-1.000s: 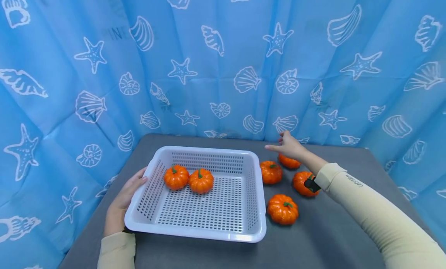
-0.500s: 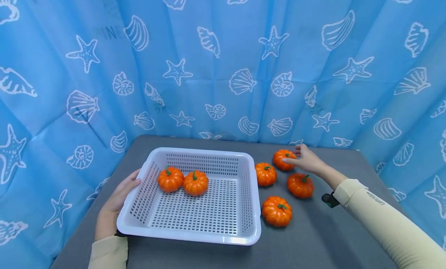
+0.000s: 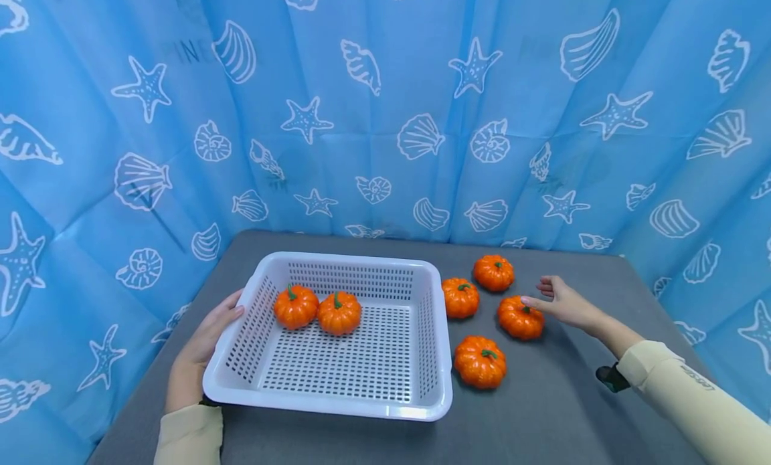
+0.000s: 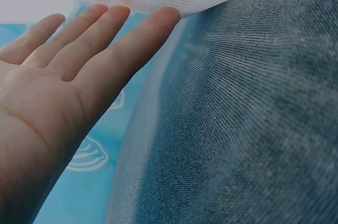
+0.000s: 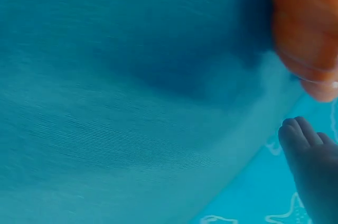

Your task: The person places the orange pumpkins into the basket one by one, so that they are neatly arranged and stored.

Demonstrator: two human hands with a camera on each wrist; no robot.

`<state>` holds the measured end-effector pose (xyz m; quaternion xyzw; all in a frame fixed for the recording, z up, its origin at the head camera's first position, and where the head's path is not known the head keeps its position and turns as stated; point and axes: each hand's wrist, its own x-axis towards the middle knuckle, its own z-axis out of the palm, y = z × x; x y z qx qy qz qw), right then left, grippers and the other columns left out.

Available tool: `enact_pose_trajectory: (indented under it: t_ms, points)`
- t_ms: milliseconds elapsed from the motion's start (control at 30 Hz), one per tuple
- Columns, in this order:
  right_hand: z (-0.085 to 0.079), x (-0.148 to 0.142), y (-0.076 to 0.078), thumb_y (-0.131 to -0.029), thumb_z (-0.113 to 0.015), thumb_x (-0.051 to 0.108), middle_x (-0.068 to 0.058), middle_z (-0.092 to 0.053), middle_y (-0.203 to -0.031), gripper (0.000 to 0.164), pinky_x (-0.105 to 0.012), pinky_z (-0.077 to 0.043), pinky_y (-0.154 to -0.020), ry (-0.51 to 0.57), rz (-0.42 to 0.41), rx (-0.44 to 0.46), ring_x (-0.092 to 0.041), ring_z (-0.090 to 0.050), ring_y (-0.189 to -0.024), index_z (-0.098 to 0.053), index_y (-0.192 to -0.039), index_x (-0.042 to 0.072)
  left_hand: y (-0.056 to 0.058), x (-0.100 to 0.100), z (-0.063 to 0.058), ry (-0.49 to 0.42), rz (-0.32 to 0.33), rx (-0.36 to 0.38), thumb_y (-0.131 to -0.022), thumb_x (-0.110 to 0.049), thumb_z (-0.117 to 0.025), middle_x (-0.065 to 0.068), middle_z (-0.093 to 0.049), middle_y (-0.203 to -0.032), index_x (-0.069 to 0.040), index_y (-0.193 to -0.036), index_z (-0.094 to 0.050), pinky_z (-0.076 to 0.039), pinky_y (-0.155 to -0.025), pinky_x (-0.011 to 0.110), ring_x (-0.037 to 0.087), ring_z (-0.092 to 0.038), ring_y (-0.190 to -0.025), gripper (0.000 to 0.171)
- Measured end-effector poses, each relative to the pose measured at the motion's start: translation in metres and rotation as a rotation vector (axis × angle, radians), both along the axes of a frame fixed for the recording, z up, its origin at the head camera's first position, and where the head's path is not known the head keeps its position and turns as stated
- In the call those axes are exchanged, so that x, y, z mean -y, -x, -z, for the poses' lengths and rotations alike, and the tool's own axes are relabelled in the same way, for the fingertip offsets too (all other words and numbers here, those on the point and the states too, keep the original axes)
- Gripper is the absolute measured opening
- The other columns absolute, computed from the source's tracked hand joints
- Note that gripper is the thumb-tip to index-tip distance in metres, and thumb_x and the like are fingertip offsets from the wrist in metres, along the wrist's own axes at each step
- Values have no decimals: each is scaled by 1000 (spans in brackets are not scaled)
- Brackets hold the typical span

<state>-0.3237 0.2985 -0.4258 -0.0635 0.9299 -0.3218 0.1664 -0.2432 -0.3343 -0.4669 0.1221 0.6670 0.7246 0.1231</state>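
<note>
My left hand (image 3: 207,331) rests along the left side of a white perforated plastic basket (image 3: 328,411). The left wrist view shows that hand's fingers (image 4: 113,49) straight, tips at the basket's wall. Inside the basket sit two small orange pumpkins, one (image 3: 296,307) at the left and the other (image 3: 339,314) right beside it. My right hand (image 3: 569,304) hovers with fingers spread beside a pumpkin (image 3: 521,320) on the table, its thumb overlapping the green stem in the head view. In the right wrist view, a pumpkin (image 5: 309,26) shows close to the hand (image 5: 311,152).
Three more pumpkins lie to the right of the basket: one (image 3: 493,273) at the back, one (image 3: 460,298) next to the rim, one (image 3: 480,362) toward the front. A grey cloth covers the table (image 3: 578,398). Behind hangs a blue curtain (image 3: 373,157) with white shells.
My right hand has drawn back from the rearmost pumpkin toward the front right, over to the pumpkin nearest it. The left hand stays at the basket; the head view has shifted slightly.
</note>
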Motion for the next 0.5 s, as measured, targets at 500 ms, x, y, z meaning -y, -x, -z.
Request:
enact_pose_trajectory:
  t_ms: [500]
  points:
    - [33, -6, -9, -88, -62, 42, -39, -23, -140, 93, -61, -36, -99, 76, -67, 43, -46, -39, -119, -9, -142, -13, 0, 0, 0, -9, -5, 20, -104, -25, -29, 4, -52, -132, -26, -152, -12, -51, -83, 57, 31, -62, -107, 52]
